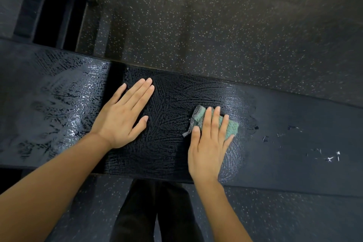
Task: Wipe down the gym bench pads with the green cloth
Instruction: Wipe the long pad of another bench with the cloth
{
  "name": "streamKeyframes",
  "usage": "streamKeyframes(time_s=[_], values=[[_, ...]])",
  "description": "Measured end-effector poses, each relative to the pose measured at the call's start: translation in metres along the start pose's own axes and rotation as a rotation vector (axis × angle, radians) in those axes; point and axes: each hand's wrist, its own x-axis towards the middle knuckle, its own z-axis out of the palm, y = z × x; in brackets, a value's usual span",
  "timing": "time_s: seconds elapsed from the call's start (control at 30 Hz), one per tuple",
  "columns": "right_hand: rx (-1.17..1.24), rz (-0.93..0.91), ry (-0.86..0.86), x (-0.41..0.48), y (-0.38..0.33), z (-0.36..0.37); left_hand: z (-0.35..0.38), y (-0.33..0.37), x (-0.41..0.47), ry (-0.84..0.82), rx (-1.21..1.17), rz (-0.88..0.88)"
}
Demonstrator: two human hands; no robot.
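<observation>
I have my left hand [125, 116] flat by the bench pad [176, 92]'s left edge, my right hand [211, 143] pressing the green cloth [232, 125] flat-fingered, with bare pad rightward.

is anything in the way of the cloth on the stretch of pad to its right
Nothing solid shows. The right hand presses the cloth flat on the pad, and the stretch to its right holds only small white flecks. The left hand lies flat on the cloth's other side, out of that path.
</observation>
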Motion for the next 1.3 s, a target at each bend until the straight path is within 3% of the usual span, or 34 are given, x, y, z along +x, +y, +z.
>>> streamKeyframes(time_s=[0.23, 0.5, 1.0, 1.3], values=[[-0.063, -0.114, -0.075, 0.0, 0.017, -0.015, 0.001, 0.0, 0.0, 0.006, -0.001, -0.002], [-0.135, -0.012, -0.061, -0.071, 0.054, -0.01, 0.002, 0.002, -0.001, 0.026, -0.014, -0.01], [-0.112, -0.04, -0.053, 0.047, 0.065, -0.047, 0.003, 0.033, 0.008, 0.017, -0.024, -0.111], [-0.17, -0.125, -0.004, 0.013, 0.077, -0.035, 0.003, 0.041, 0.019, 0.002, -0.004, -0.062]])
